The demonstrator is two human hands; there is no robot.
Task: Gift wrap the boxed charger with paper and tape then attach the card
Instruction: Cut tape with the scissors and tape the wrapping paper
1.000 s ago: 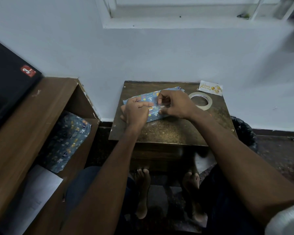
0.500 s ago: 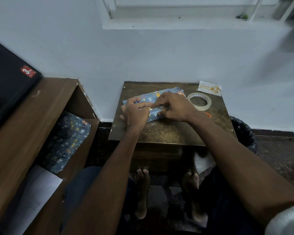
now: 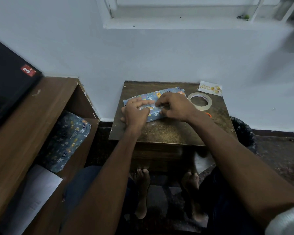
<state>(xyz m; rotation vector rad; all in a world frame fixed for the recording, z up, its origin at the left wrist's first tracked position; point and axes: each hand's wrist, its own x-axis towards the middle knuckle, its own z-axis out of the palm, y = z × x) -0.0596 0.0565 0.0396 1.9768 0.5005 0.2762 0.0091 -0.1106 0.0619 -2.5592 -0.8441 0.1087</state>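
Since earlier, unmoved "Happy Birthday" card (image 3: 210,88)

A dim room: pale wall (image 3: 159,53), window sill (image 3: 185,25), dark floor (image 3: 282,150), wooden shelf unit (image 3: 29,119) at left.

the box itself is out of sight under the blue wrapping paper (image 3: 166,92), and both hands cover much of that. an orange thing (image 3: 208,114) peeks past the right forearm, too hidden to identify. the card (image 3: 210,88) lettering is barely legible.
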